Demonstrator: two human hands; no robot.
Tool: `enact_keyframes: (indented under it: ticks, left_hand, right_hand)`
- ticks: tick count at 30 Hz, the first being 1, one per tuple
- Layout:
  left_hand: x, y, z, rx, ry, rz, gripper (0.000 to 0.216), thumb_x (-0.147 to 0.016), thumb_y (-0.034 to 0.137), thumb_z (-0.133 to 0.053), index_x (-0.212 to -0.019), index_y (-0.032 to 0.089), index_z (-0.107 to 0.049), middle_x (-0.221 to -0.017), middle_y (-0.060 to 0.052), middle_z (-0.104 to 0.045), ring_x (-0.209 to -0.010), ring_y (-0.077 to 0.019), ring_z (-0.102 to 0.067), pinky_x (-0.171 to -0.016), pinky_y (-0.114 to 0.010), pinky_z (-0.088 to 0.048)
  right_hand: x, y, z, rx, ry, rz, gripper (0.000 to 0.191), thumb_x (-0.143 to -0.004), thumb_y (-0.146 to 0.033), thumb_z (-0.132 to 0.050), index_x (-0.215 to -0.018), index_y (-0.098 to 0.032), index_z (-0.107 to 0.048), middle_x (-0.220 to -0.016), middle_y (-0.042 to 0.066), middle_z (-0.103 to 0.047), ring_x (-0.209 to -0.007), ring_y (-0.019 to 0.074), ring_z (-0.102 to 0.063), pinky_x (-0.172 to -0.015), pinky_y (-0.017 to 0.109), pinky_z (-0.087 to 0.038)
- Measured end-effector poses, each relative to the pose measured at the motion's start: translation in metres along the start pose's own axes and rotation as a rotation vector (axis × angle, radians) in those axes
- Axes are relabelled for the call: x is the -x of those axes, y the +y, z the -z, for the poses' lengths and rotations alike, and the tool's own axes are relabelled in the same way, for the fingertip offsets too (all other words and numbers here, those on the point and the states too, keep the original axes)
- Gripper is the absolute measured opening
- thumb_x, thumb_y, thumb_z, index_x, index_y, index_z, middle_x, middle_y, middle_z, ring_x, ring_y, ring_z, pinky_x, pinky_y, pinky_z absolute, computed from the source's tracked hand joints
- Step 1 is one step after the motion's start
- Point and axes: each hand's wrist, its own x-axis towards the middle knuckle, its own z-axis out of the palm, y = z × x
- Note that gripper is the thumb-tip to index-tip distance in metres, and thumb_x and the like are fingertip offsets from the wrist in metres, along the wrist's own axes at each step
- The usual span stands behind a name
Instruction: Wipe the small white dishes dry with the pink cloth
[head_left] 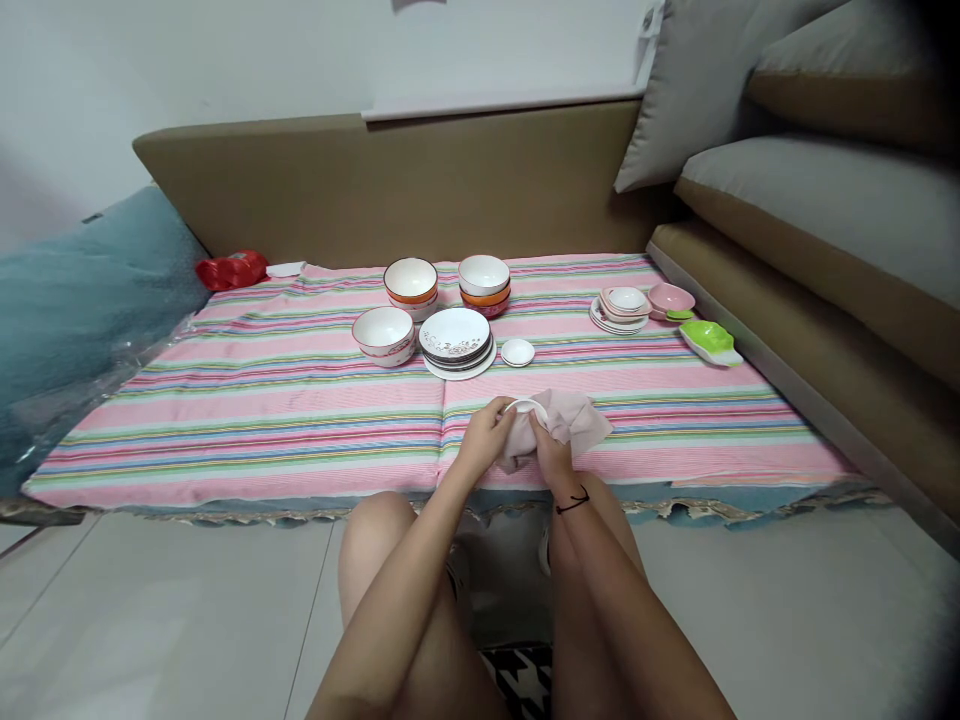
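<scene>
Between my hands, at the front edge of the striped cloth, is a small white dish [529,404] partly wrapped in a pale pink cloth [577,420]. My left hand [486,432] is closed on the dish's left rim. On the other side my right hand [552,452] grips the pink cloth, its thumb by the dish's inside; its other fingers are hidden under the fabric. Just beyond my hands sits a short stack of small white dishes [517,351]. Behind it to the left stands a pile of plates [454,335], the top one with a floral pattern.
Bowls stand in a left stack [410,280], a right stack [484,274] and a front one [383,330]. At right lie stacked small dishes [621,308], a pink bowl [670,298] and a green leaf-shaped dish [709,340]. Cushions [825,200] rise on the right; a red bag [232,270] lies far left.
</scene>
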Motion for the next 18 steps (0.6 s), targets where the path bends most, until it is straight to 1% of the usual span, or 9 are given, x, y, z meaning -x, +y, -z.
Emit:
enact_keyframes:
  ticks: [2, 4, 7, 10, 13, 15, 16, 18]
  left_hand:
    - [-0.001, -0.001, 0.002, 0.025, 0.035, 0.034, 0.026, -0.088, 0.028, -0.043, -0.105, 0.018, -0.060, -0.105, -0.004, -0.066, -0.092, -0.0151, -0.059, -0.081, -0.024, -0.045]
    - [-0.001, 0.000, 0.006, 0.030, 0.051, 0.036, 0.026, -0.087, 0.028, -0.044, -0.104, 0.018, -0.061, -0.106, -0.004, -0.066, -0.094, -0.0156, -0.059, -0.084, -0.025, -0.044]
    - [-0.002, 0.004, 0.013, 0.017, 0.038, 0.001, 0.027, -0.088, 0.028, -0.042, -0.097, 0.017, -0.065, -0.106, -0.005, -0.067, -0.098, -0.0170, -0.059, -0.087, -0.025, -0.043]
    - [-0.003, 0.006, 0.019, -0.028, -0.028, -0.034, 0.028, -0.088, 0.031, -0.042, -0.093, 0.018, -0.066, -0.104, -0.005, -0.068, -0.096, -0.0177, -0.059, -0.086, -0.025, -0.043]
    - [-0.005, 0.004, 0.021, -0.050, -0.171, -0.041, 0.031, -0.089, 0.034, -0.041, -0.090, 0.018, -0.067, -0.098, -0.004, -0.069, -0.090, -0.0177, -0.060, -0.081, -0.025, -0.044]
    - [-0.005, 0.001, 0.020, -0.055, -0.234, -0.041, 0.033, -0.089, 0.036, -0.040, -0.089, 0.018, -0.067, -0.093, -0.003, -0.069, -0.086, -0.0173, -0.060, -0.078, -0.025, -0.045]
    - [-0.005, 0.000, 0.019, -0.065, -0.235, -0.046, 0.033, -0.089, 0.036, -0.040, -0.089, 0.018, -0.067, -0.092, -0.003, -0.069, -0.084, -0.0171, -0.060, -0.077, -0.025, -0.045]
    - [-0.004, -0.001, 0.016, -0.101, -0.183, -0.056, 0.032, -0.089, 0.036, -0.039, -0.088, 0.019, -0.067, -0.093, -0.003, -0.069, -0.085, -0.0170, -0.060, -0.078, -0.025, -0.044]
  right_hand:
    - [0.001, -0.001, -0.001, -0.039, -0.048, -0.012, 0.049, -0.075, -0.049, -0.053, -0.109, -0.014, -0.058, -0.106, 0.012, -0.064, -0.101, 0.0218, -0.058, -0.093, 0.037, -0.043]
    - [0.002, -0.001, -0.002, -0.056, -0.083, -0.018, 0.051, -0.073, -0.049, -0.056, -0.109, -0.014, -0.058, -0.105, 0.011, -0.064, -0.099, 0.0221, -0.058, -0.094, 0.039, -0.042]
    - [0.004, -0.002, -0.001, -0.023, -0.076, 0.023, 0.049, -0.068, -0.048, -0.062, -0.103, -0.014, -0.060, -0.103, 0.011, -0.065, -0.100, 0.0232, -0.058, -0.097, 0.041, -0.040]
    - [0.004, -0.001, 0.001, -0.010, -0.083, 0.071, 0.041, -0.066, -0.045, -0.065, -0.094, -0.015, -0.063, -0.094, 0.010, -0.068, -0.094, 0.0234, -0.060, -0.094, 0.040, -0.043]
    - [0.003, 0.002, 0.003, -0.012, -0.130, 0.100, 0.033, -0.066, -0.044, -0.065, -0.085, -0.016, -0.064, -0.088, 0.009, -0.069, -0.089, 0.0230, -0.061, -0.092, 0.040, -0.044]
    - [0.002, 0.004, 0.004, -0.019, -0.154, 0.105, 0.032, -0.066, -0.043, -0.065, -0.083, -0.017, -0.065, -0.088, 0.009, -0.069, -0.089, 0.0227, -0.061, -0.092, 0.039, -0.044]
    - [0.002, 0.004, 0.004, -0.022, -0.163, 0.100, 0.032, -0.066, -0.044, -0.065, -0.084, -0.017, -0.065, -0.088, 0.009, -0.069, -0.089, 0.0225, -0.061, -0.092, 0.039, -0.044]
    - [0.001, 0.005, 0.004, -0.021, -0.165, 0.083, 0.034, -0.067, -0.044, -0.064, -0.085, -0.016, -0.065, -0.089, 0.009, -0.069, -0.090, 0.0224, -0.061, -0.092, 0.040, -0.044]
